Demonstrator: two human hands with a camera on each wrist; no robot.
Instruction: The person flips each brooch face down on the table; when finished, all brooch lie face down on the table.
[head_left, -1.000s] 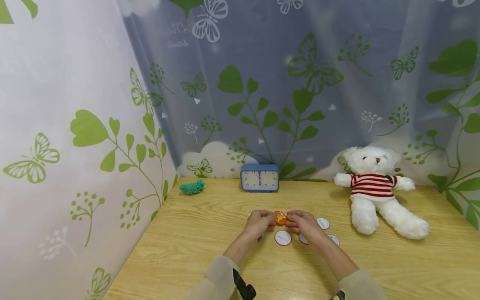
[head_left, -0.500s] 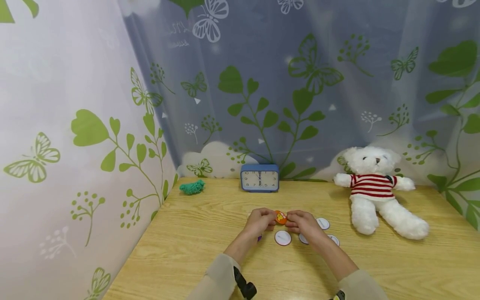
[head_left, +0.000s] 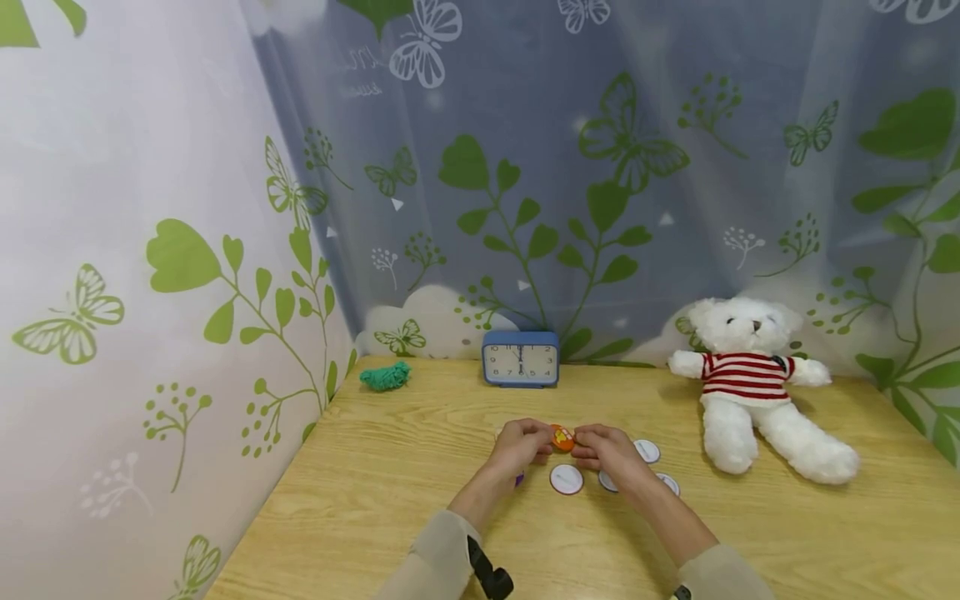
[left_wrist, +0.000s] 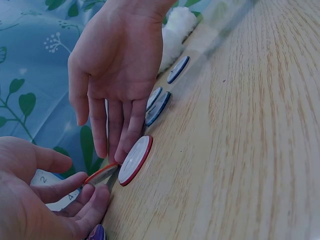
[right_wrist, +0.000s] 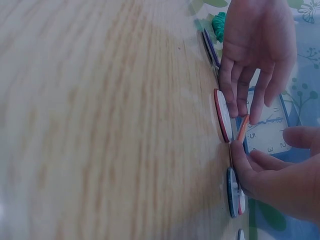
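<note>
Between both hands is an orange pin badge (head_left: 562, 438), its front with a yellow figure facing the head camera. The left hand (head_left: 519, 443) holds its left edge with the fingertips. At the opposite edge are the fingertips of the right hand (head_left: 609, 450). From the left wrist view the badge (left_wrist: 101, 174) appears slanted, close to a red-rimmed badge (left_wrist: 136, 161). That one lies on the table just in front of the hands, its white back up. Several more white-backed badges (head_left: 647, 451) lie around the right hand, and a purple one (head_left: 519, 479) is partly hidden by the left wrist.
A blue alarm clock (head_left: 521, 360) stands behind the hands on the wooden table (head_left: 360, 500). A green bundle of yarn or cord (head_left: 386, 377) lies at the back left. On the right sits a white teddy bear (head_left: 750, 383) in a striped shirt, against a patterned curtain (head_left: 525, 108).
The head view has shifted very slightly. Both hands stay at the orange badge in nearly the same spot, and the other badges have not moved.
</note>
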